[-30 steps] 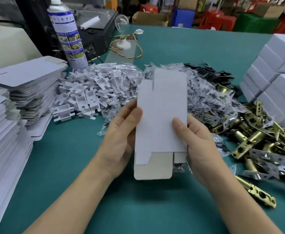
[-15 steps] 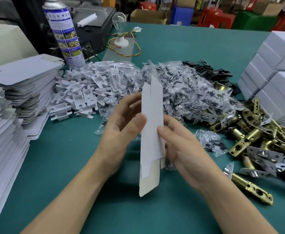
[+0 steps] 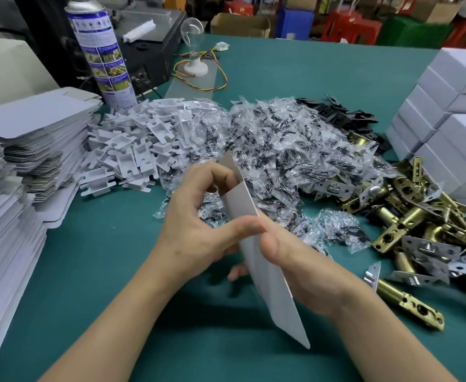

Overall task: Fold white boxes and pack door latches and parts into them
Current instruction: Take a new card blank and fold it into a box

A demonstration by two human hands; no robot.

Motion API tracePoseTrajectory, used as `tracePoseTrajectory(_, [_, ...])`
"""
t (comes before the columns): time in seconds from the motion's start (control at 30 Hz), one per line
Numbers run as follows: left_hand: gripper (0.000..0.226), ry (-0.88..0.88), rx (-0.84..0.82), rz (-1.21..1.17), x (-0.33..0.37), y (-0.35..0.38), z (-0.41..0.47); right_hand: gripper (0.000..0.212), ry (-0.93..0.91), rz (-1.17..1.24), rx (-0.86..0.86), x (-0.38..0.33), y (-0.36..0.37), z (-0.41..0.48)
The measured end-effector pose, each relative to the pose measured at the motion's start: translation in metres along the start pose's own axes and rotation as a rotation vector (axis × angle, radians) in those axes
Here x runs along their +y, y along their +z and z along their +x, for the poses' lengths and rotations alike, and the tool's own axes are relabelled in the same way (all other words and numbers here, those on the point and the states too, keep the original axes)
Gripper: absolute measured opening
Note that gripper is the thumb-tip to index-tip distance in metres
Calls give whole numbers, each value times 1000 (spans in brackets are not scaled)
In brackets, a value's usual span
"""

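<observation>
A flat white box blank (image 3: pixel 267 274) stands almost edge-on to me above the green table (image 3: pixel 110 285), tilted with its lower end toward me. My left hand (image 3: pixel 198 224) pinches its upper part, thumb against the near face and fingers curled at a flap. My right hand (image 3: pixel 300 266) grips its middle from the right. Brass door latches (image 3: pixel 419 216) lie heaped at the right. Small clear bags of dark screws (image 3: pixel 281 150) form a pile in the middle. White plastic parts (image 3: pixel 132 144) lie to the left of the bags.
Tall stacks of flat box blanks (image 3: pixel 19 150) fill the left edge. Folded white boxes (image 3: pixel 452 117) are stacked at the far right. A spray can (image 3: pixel 102 51), a black device (image 3: pixel 149 42), a light bulb with wires (image 3: pixel 193 48) and black plates (image 3: pixel 345 111) sit behind.
The blank has turned from facing me flat to nearly edge-on and tilted. My left fingers have moved up to the top flap, and my right hand has closed round its middle.
</observation>
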State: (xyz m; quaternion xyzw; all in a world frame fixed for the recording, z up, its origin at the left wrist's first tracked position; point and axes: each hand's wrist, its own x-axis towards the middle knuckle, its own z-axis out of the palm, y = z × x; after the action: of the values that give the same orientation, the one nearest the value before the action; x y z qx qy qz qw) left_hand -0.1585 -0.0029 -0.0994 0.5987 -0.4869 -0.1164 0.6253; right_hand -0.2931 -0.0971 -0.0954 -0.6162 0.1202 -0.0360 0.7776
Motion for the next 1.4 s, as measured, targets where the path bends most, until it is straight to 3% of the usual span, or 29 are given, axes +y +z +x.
tracePoseTrajectory(0.07, [34, -17, 1, 15, 1, 0, -1, 124, 44, 39, 16, -3, 0, 5])
tracePoseTrajectory(0.17, [20, -75, 45, -89, 4, 0, -2, 105, 21, 97, 11, -1, -7, 4])
tracePoseTrajectory(0.27, [8, 10, 179, 72, -2, -3, 0, 93, 11, 252, -27, 0, -10, -6])
tracePoseTrajectory(0.33, [20, -53, 264, 62, -3, -2, 3, 92, -1, 330, -3, -3, -12, -9])
tracePoseTrajectory(0.4, [33, -210, 222, -129, -1, 0, 5, 81, -30, 372, 14, -7, -14, -10])
tracePoseTrajectory(0.47, [30, -368, 83, -298, 1, 4, 4, 65, -25, 401, 38, -8, -17, -11])
tracePoseTrajectory(0.6, [32, -482, -63, -381, 7, 8, 2, 68, 4, 443, 106, -4, -21, -13])
tracePoseTrajectory(0.73, [25, -477, -18, -436, 4, 6, 3, 66, -8, 394, 101, -6, -18, -10])
tracePoseTrajectory(0.9, [26, -414, 68, -420, 3, 10, 4, 31, -96, 201, 339, -6, -16, -4])
tracePoseTrajectory(1.03, [27, -422, 86, -353, 3, 12, 2, 31, -190, 56, 447, -4, -17, -1])
tracePoseTrajectory(1.17, [26, -443, 80, -290, -2, 12, 0, 22, -212, -1, 479, -2, -19, -2])
tracePoseTrajectory(1.4, [25, -449, 97, -320, -3, 4, 4, 28, -203, 35, 388, -2, -23, -1])
